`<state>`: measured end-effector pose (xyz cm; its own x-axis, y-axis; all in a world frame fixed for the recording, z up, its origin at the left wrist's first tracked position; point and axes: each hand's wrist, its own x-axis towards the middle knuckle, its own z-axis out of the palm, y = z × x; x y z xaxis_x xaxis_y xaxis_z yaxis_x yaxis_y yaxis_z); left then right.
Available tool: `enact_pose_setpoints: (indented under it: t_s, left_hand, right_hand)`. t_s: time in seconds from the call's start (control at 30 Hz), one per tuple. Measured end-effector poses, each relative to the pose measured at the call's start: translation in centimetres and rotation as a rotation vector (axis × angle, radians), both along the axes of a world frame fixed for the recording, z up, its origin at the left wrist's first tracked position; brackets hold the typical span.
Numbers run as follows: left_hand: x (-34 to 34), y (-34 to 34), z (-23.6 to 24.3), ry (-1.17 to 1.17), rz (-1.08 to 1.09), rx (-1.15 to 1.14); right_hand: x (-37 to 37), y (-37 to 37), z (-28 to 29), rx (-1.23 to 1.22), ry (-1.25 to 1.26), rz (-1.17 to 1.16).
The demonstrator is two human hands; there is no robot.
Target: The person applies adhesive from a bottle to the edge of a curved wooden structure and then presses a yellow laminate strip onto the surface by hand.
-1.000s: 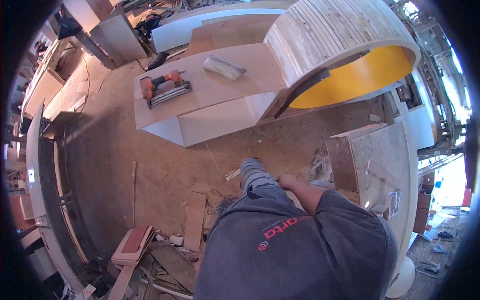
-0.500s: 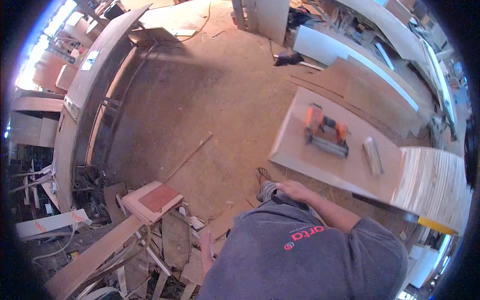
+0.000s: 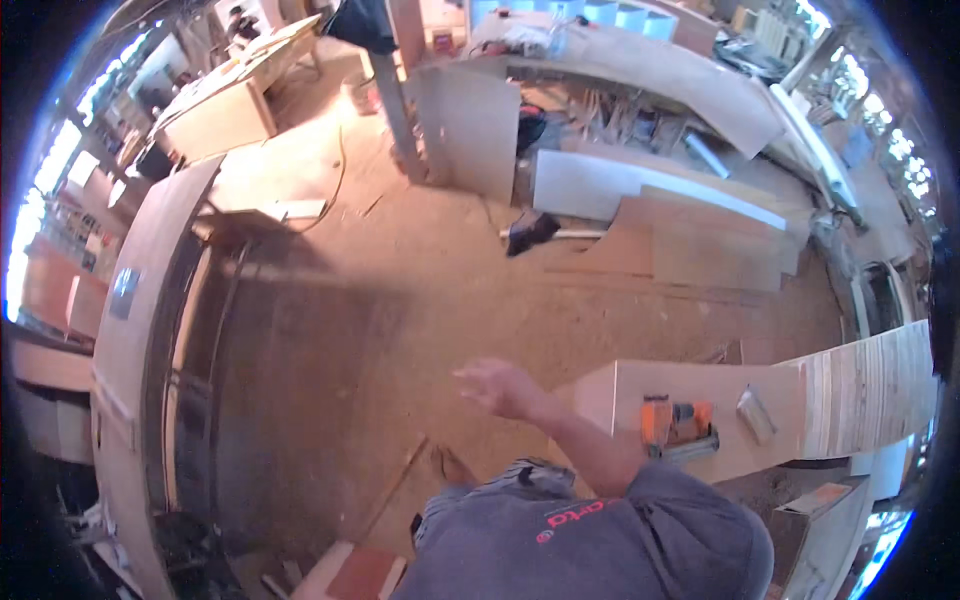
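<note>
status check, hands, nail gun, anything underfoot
Right hand open above floor, apparently empty; left hand out of view. Orange nail gun lying on panel, pale packet beside it. Thin wood strip on floor near foot.

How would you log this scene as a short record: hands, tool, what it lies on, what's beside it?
Right hand: over the floor, fingers spread, nothing visibly held
Left hand: not in view
Tool: orange nail gun
Lies on: wooden panel
Beside it: pale bundle, to its right
Panel's right end: slatted piece
</note>
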<state>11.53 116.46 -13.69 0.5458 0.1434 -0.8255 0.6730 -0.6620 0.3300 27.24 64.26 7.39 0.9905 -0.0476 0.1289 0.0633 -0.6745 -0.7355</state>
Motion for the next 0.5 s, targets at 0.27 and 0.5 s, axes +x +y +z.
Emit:
enact_pose_setpoints:
  t_s: [0.27,0.5]
  left_hand:
    - [48.2,0.8,5.5,-0.728,-0.567,0.308]
    - [69.9,-32.6,9.4,-0.675,-0.304,-0.406]
  right_hand:
    - [-3.8,-7.4,-1.1,-0.027,0.494,-0.216]
    - [-2.3,-17.6,-5.2,0.055,0.688,-0.266]
